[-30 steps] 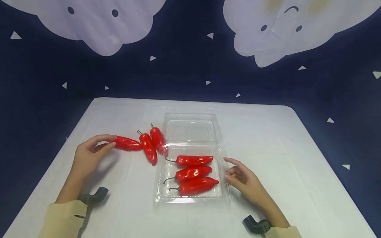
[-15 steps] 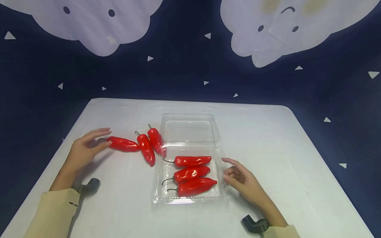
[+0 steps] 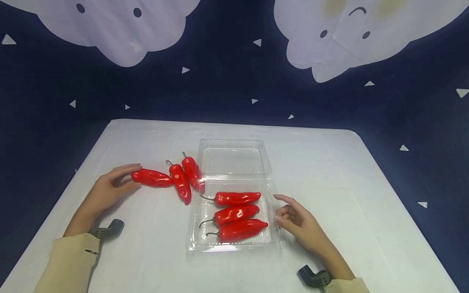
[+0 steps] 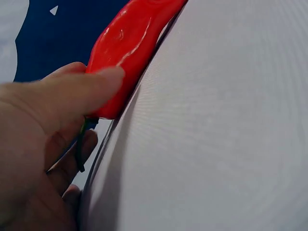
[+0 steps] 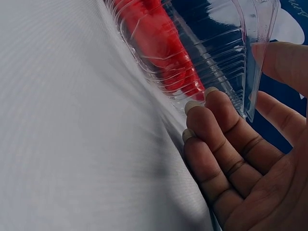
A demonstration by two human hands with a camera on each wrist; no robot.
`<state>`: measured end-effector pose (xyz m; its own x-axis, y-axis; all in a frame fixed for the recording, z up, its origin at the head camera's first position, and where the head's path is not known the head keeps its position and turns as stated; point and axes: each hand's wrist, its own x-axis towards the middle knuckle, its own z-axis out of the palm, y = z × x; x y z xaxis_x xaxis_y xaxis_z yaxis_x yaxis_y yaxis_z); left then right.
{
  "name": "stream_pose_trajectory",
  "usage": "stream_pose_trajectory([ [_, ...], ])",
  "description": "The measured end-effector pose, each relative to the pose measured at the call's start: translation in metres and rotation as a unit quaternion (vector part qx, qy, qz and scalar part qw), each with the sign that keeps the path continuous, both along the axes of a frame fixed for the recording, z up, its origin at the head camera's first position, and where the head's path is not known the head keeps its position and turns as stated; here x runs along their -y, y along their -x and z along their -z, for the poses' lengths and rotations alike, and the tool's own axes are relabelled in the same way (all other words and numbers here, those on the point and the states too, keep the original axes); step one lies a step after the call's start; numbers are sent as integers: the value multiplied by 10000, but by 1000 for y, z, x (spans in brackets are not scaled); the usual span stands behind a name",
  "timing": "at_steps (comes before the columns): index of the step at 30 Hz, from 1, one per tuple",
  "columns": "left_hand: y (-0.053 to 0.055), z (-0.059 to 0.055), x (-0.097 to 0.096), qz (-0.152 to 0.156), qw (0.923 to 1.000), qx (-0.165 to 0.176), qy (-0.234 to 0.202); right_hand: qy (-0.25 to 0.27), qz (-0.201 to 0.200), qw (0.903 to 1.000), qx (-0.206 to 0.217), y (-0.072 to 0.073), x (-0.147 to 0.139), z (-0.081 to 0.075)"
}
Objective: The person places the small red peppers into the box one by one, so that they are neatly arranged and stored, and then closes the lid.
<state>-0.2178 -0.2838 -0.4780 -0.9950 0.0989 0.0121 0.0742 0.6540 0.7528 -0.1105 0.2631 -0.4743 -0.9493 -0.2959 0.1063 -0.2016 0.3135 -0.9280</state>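
Note:
In the head view, my left hand [image 3: 106, 190] pinches the stem end of a red chili pepper [image 3: 152, 178] lying on the white table. The left wrist view shows the thumb over that pepper [image 4: 130, 41], its green stem [image 4: 81, 147] hanging between the fingers. Two more peppers, one [image 3: 180, 184] and another [image 3: 193, 173], lie between it and the box. My right hand [image 3: 302, 224] holds the right rim of an open clear plastic clamshell box [image 3: 236, 246], its fingers bent against the wall. Inside, three red peppers [image 3: 237, 198] lie side by side, stems to the left.
The box's hinged lid [image 3: 234, 158] lies folded back, away from me. A white cloth covers the table [image 3: 329, 171]. Behind and beside it hangs a dark blue backdrop [image 3: 220, 89] with clouds and small triangles.
Half a second ago my left fingers were spread around the pepper's stem end; now they have closed in on it. The right hand and the box stay in place.

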Motion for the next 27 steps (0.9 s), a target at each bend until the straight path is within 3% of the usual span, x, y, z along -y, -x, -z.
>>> stream_pose_trajectory([
  [9,-4,-2,-1,-48,10000,-13,-42,17,22,10000,14,-1,0,0],
  [13,-7,-4,4,30,9997,164,-167,-6,29,10000,24,0,0,2],
  [20,-12,-4,14,-507,9953,634,-537,-15,13,10000,-4,1,1,3],
  [24,-12,-3,16,-763,9931,608,-654,-6,-4,10000,-28,1,0,3],
  [27,-12,-3,16,-719,9945,458,-605,-41,28,10000,-48,1,-1,4],
])
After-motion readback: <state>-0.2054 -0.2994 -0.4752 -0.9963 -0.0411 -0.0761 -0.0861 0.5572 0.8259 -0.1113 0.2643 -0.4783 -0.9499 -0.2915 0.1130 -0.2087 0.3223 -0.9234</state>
